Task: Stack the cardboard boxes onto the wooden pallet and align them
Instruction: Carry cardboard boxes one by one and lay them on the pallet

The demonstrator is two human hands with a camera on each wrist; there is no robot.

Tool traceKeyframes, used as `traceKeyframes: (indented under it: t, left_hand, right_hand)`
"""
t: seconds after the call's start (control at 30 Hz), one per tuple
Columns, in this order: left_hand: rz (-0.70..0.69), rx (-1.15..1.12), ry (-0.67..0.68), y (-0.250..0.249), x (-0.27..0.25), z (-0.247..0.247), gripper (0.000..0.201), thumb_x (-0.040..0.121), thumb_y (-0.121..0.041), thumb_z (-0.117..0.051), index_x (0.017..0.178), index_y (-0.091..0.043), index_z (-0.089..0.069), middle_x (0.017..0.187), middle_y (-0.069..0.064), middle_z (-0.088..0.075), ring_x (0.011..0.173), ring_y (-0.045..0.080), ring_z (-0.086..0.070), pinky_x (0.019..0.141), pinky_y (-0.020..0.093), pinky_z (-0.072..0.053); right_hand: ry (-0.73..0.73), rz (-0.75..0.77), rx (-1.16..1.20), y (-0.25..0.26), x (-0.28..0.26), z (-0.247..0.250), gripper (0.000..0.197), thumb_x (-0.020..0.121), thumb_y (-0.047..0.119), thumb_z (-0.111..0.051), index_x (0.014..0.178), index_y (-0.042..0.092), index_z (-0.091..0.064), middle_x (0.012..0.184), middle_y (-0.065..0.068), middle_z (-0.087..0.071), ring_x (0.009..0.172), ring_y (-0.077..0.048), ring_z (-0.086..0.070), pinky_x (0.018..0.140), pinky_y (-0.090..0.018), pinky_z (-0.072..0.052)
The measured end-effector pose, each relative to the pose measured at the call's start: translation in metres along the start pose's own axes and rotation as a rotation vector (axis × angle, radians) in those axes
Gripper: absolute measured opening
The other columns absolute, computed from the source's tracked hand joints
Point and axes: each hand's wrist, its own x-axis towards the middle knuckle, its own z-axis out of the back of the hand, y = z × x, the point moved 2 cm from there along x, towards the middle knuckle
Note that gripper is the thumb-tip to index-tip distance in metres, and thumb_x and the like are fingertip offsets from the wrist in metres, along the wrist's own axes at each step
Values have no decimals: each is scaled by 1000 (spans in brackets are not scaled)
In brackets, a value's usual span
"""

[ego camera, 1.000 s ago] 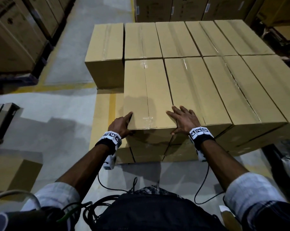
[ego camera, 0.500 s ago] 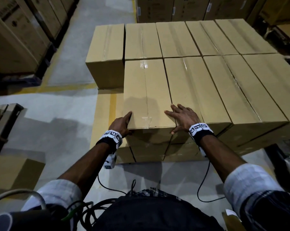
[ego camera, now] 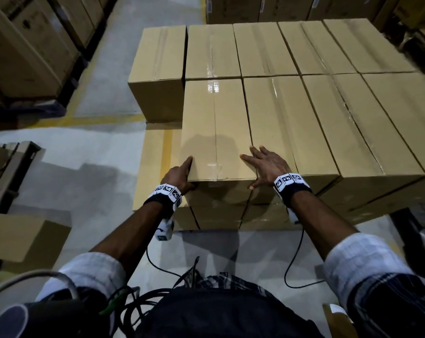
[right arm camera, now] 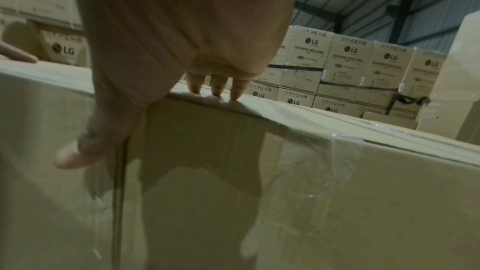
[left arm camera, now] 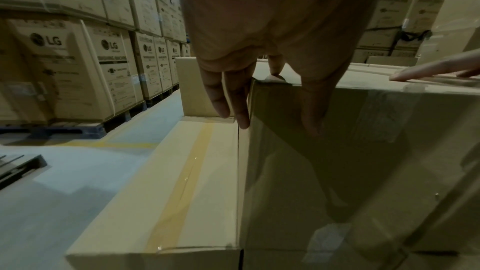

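Plain cardboard boxes stand in tight rows, two layers high; the pallet beneath them is hidden. The near-left top box [ego camera: 216, 128] lies flush against its right neighbour [ego camera: 287, 128]. My left hand [ego camera: 182, 173] wraps the box's near-left corner [left arm camera: 270, 85], with straight fingers [left arm camera: 233, 100] down the left side and the thumb on the front face. My right hand [ego camera: 254, 168] lies flat across the seam between the two boxes, with fingers [right arm camera: 215, 89] on top and the thumb [right arm camera: 72, 157] pressed on the front face.
A lower-layer box [ego camera: 157, 162] with yellow tape sticks out uncovered to the left. One loose box [ego camera: 23, 237] sits on the floor at my left, beside a dark frame [ego camera: 11, 167]. Tall stacks of printed cartons [ego camera: 28, 45] line the left aisle and the back [ego camera: 279, 8].
Both hands stay on the same box at the same corners. Only the view has shifted slightly.
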Motion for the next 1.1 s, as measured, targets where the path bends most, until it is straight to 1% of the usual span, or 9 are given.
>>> traceKeyframes:
  t: [0.1, 0.23, 0.37, 0.47, 0.6, 0.7, 0.8, 0.93, 1.1]
  left_hand:
    - [21, -78, -5, 1, -14, -6, 112, 81, -35, -86, 164, -39, -12, 139, 14, -62, 117, 39, -62, 96, 44, -55]
    - [-15, -123, -21, 5, -45, -12, 107, 84, -33, -85, 165, -35, -15, 144, 17, -60, 117, 39, -63, 94, 41, -53]
    - [36, -217, -56, 19, -80, -20, 103, 82, -48, -83, 163, -40, -20, 149, 20, -54, 119, 41, -63, 96, 48, -54]
    - [79, -296, -91, 38, -103, -25, 98, 84, -41, -84, 162, -39, -25, 144, 23, -57, 116, 39, -65, 95, 47, -55]
    - [135, -383, -155, 84, -125, -25, 89, 85, -42, -83, 158, -39, -34, 147, 18, -56, 108, 30, -70, 95, 41, -55]
    - [198, -424, -198, 125, -135, -17, 81, 82, -47, -84, 152, -38, -45, 138, 16, -64, 102, 27, -72, 97, 38, -55]
    - [245, -479, -238, 172, -144, -4, 75, 80, -50, -84, 147, -40, -51, 130, 8, -69, 99, 21, -72, 94, 36, -57]
    - [343, -560, -299, 254, -166, 26, 70, 80, -53, -84, 143, -39, -55, 125, 4, -70, 99, 17, -70, 94, 35, -56]
    - [475, -642, -341, 366, -198, 61, 67, 81, -53, -83, 141, -36, -58, 123, 4, -71, 100, 16, -69, 93, 33, -55]
  right_hand:
    - [-18, -35, 44, 3, -2, -6, 121, 72, 60, -86, 162, 46, -6, 174, 2, 2, 159, -32, -3, 127, -54, -17]
    - [-26, -50, 105, 7, -8, -6, 113, 77, 47, -87, 162, 44, -11, 173, 0, -4, 159, -33, -7, 125, -58, -17]
    - [-110, -17, 170, 31, -20, 0, 105, 82, 47, -82, 162, 41, -14, 173, -2, -8, 158, -33, -10, 124, -60, -17]
    - [-162, 55, 207, 71, -25, 4, 94, 87, 48, -77, 160, 41, -19, 173, 0, -9, 159, -29, -10, 125, -59, -12]
    - [-134, 186, 245, 147, -16, 10, 83, 90, 49, -73, 159, 40, -26, 173, 1, -11, 158, -28, -11, 126, -57, -13]
    - [-116, 311, 245, 210, -1, 11, 80, 92, 49, -71, 158, 38, -28, 172, 0, -13, 158, -27, -14, 126, -55, -16]
    - [-94, 401, 277, 277, 22, 15, 77, 92, 48, -71, 158, 37, -32, 172, 0, -16, 157, -27, -18, 124, -54, -20]
    - [-55, 483, 330, 377, 60, 27, 74, 92, 47, -71, 156, 35, -36, 170, -2, -22, 155, -27, -24, 122, -49, -27]
    - [-4, 569, 450, 494, 108, 38, 73, 90, 48, -74, 154, 33, -43, 168, -1, -28, 152, -25, -30, 118, -43, -33]
